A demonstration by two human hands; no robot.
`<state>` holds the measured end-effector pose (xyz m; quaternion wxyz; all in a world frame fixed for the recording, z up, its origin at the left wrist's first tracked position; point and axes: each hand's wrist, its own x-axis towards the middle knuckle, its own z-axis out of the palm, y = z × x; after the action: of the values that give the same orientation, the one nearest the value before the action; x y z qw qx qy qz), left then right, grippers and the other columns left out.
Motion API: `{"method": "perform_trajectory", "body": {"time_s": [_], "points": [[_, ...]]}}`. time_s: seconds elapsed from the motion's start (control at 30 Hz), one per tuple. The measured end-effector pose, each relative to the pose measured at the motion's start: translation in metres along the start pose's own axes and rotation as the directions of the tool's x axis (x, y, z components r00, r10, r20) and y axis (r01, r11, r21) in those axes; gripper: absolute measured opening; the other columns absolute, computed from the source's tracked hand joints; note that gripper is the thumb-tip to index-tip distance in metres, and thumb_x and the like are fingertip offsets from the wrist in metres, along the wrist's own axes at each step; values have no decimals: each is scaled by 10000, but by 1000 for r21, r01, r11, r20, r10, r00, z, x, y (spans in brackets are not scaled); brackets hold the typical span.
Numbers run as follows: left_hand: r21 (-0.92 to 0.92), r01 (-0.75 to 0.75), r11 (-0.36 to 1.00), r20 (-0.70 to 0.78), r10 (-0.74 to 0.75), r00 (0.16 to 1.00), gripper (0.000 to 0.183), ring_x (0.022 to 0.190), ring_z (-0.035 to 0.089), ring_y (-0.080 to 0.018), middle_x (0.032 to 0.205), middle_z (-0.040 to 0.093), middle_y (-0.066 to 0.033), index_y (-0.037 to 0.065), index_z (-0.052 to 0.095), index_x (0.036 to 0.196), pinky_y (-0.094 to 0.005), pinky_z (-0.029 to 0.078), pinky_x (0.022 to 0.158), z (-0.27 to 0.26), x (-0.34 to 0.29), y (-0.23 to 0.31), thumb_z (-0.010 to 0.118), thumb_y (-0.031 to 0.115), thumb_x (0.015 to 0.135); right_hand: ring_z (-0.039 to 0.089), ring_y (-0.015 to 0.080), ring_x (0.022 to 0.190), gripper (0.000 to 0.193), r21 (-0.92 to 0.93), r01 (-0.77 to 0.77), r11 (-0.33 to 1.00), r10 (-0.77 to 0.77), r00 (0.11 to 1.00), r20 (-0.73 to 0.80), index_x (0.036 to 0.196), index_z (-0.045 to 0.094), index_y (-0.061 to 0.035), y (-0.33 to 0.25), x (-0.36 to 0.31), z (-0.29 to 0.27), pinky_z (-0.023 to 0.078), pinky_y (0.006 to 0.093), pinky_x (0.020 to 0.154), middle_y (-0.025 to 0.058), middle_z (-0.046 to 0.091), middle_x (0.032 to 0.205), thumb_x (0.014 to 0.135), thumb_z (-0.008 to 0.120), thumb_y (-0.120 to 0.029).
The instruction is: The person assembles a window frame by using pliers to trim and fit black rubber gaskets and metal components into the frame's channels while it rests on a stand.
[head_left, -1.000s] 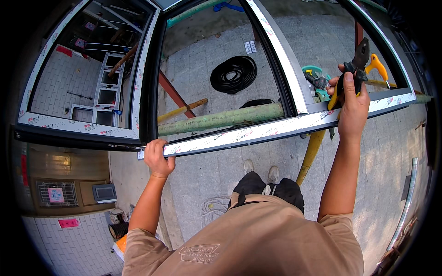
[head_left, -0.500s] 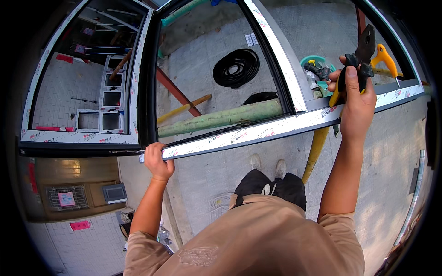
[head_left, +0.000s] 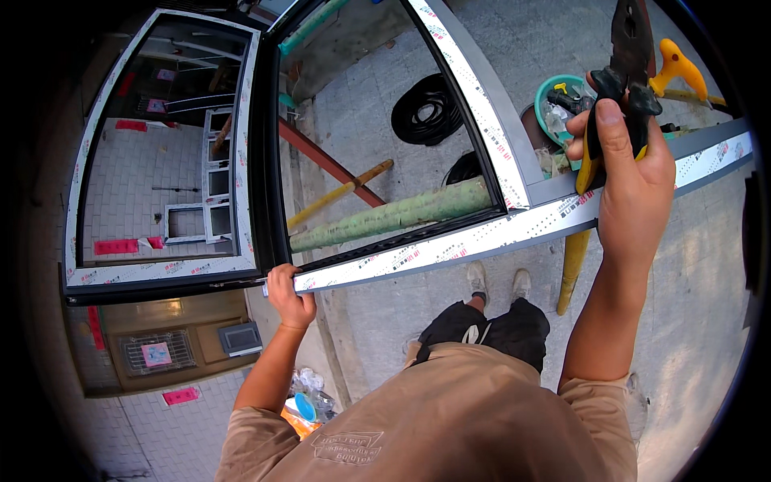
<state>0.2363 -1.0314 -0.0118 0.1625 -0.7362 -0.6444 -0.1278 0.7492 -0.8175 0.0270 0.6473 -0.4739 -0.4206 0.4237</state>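
My right hand point(head_left: 634, 177) is closed around a pair of pliers point(head_left: 631, 44) with black-and-yellow handles, jaws pointing up and away. It is over the right part of a window frame's near bar. That window frame point(head_left: 418, 253) is covered in white printed protective film and lies across in front of me. Around the left end of the same bar, my left hand point(head_left: 291, 299) is closed, fingers over the top. A glazed sash point(head_left: 161, 271) with filmed edges stands swung out on the left. Beyond the pliers is a yellow-handled tool point(head_left: 679, 71); its lower end is hidden.
Under the frame runs a green-wrapped pole point(head_left: 393, 210), with a red bar point(head_left: 329, 162) and a yellow pole point(head_left: 341, 193) crossing beyond it. A black coil of strip point(head_left: 427, 109) lies on the floor. Past the frame, a teal basin point(head_left: 548, 104) holds assorted items.
The view has shifted, so the frame's left end and sash sit further right and lower. The pliers appear slightly higher and further right. Both hands keep their grips.
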Motion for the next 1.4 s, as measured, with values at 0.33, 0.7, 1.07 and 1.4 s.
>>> {"method": "perform_trajectory", "body": {"time_s": [0.33, 0.7, 1.07, 1.4], "points": [[-4, 2, 1000, 41, -2, 999, 344, 951, 577, -443, 1039, 609, -224, -6, 596, 1080, -507, 451, 888, -4, 3, 3, 604, 292, 908, 693, 93, 761, 350, -11, -4, 1000, 3, 1000, -11, 1105, 715, 0, -1, -2, 2, 547, 243, 724, 64, 765, 900, 1092, 742, -349], [-1, 7, 1000, 64, -7, 998, 356, 969, 584, -450, 1047, 613, -228, -14, 599, 1097, -511, 461, 913, -5, 3, 4, 597, 298, 927, 692, 90, 781, 324, 33, 17, 999, -17, 1000, 3, 1098, 720, -2, 4, -2, 1, 557, 241, 763, 57, 770, 905, 1111, 719, -326], [3, -3, 1000, 38, 3, 999, 370, 952, 606, -448, 1050, 632, -220, 10, 627, 1087, -508, 468, 857, -4, 1, -2, 633, 317, 881, 687, 86, 788, 329, 16, 30, 999, -30, 1000, 3, 1170, 710, -4, 6, -2, 0, 557, 240, 768, 59, 772, 931, 1122, 702, -330], [-9, 4, 1000, 43, -3, 999, 328, 965, 587, -452, 1046, 616, -231, -12, 597, 1089, -513, 465, 899, -5, 2, 4, 624, 264, 914, 687, 86, 776, 320, 19, 12, 1000, -12, 1000, -14, 1118, 719, -14, 0, -4, 2, 556, 236, 751, 53, 768, 910, 1105, 727, -333]]}}
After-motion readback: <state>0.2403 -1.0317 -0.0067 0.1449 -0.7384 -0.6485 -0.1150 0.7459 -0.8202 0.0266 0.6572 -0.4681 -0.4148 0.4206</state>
